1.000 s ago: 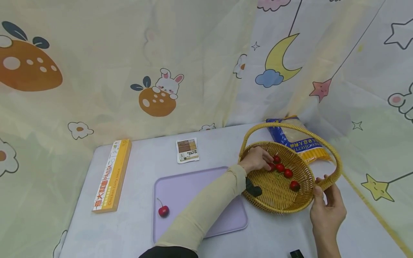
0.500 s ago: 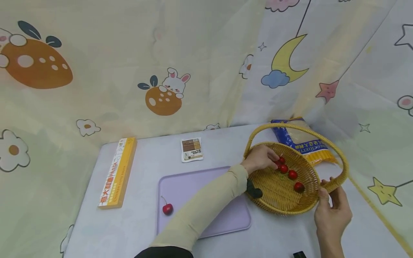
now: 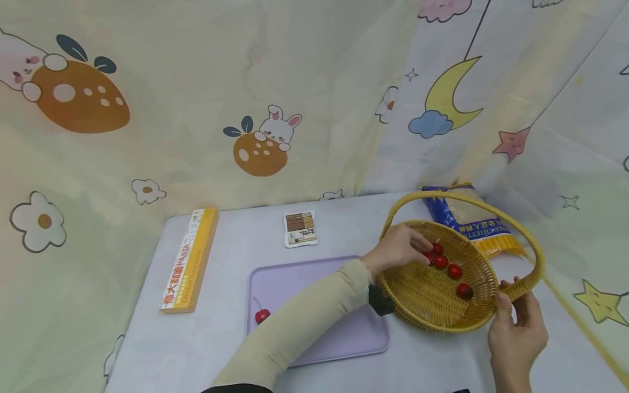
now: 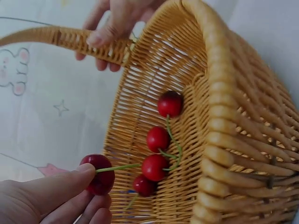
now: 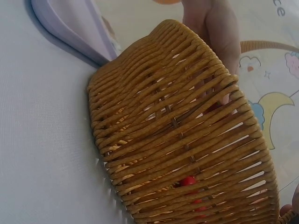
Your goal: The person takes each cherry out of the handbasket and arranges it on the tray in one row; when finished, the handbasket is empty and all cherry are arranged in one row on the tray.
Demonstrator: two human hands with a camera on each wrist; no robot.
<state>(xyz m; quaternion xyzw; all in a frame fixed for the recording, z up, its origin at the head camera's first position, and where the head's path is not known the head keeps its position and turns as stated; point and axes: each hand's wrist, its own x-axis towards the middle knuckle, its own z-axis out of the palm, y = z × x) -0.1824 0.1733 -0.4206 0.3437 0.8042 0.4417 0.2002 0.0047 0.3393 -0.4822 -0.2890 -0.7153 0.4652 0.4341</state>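
Observation:
A yellow wicker basket with a tall arched handle stands at the right of the table. My left hand reaches over its rim from the left. In the left wrist view, thumb and fingers pinch a dark red cherry, its green stem pointing into the basket. Several other cherries lie in a loose row on the woven bottom. My right hand grips the base of the handle at the basket's right side. A single cherry with its stem lies on the lilac tray, which my left forearm partly covers.
A yellow pasta box lies at the table's left. At the back is a small brown and white packet. Behind the basket leans a blue and yellow pasta bag. A printed cloth hangs along the back.
The head view has turned slightly left, so everything sits further right in it. The left hand stays at the same cherry and the right hand stays on the handle.

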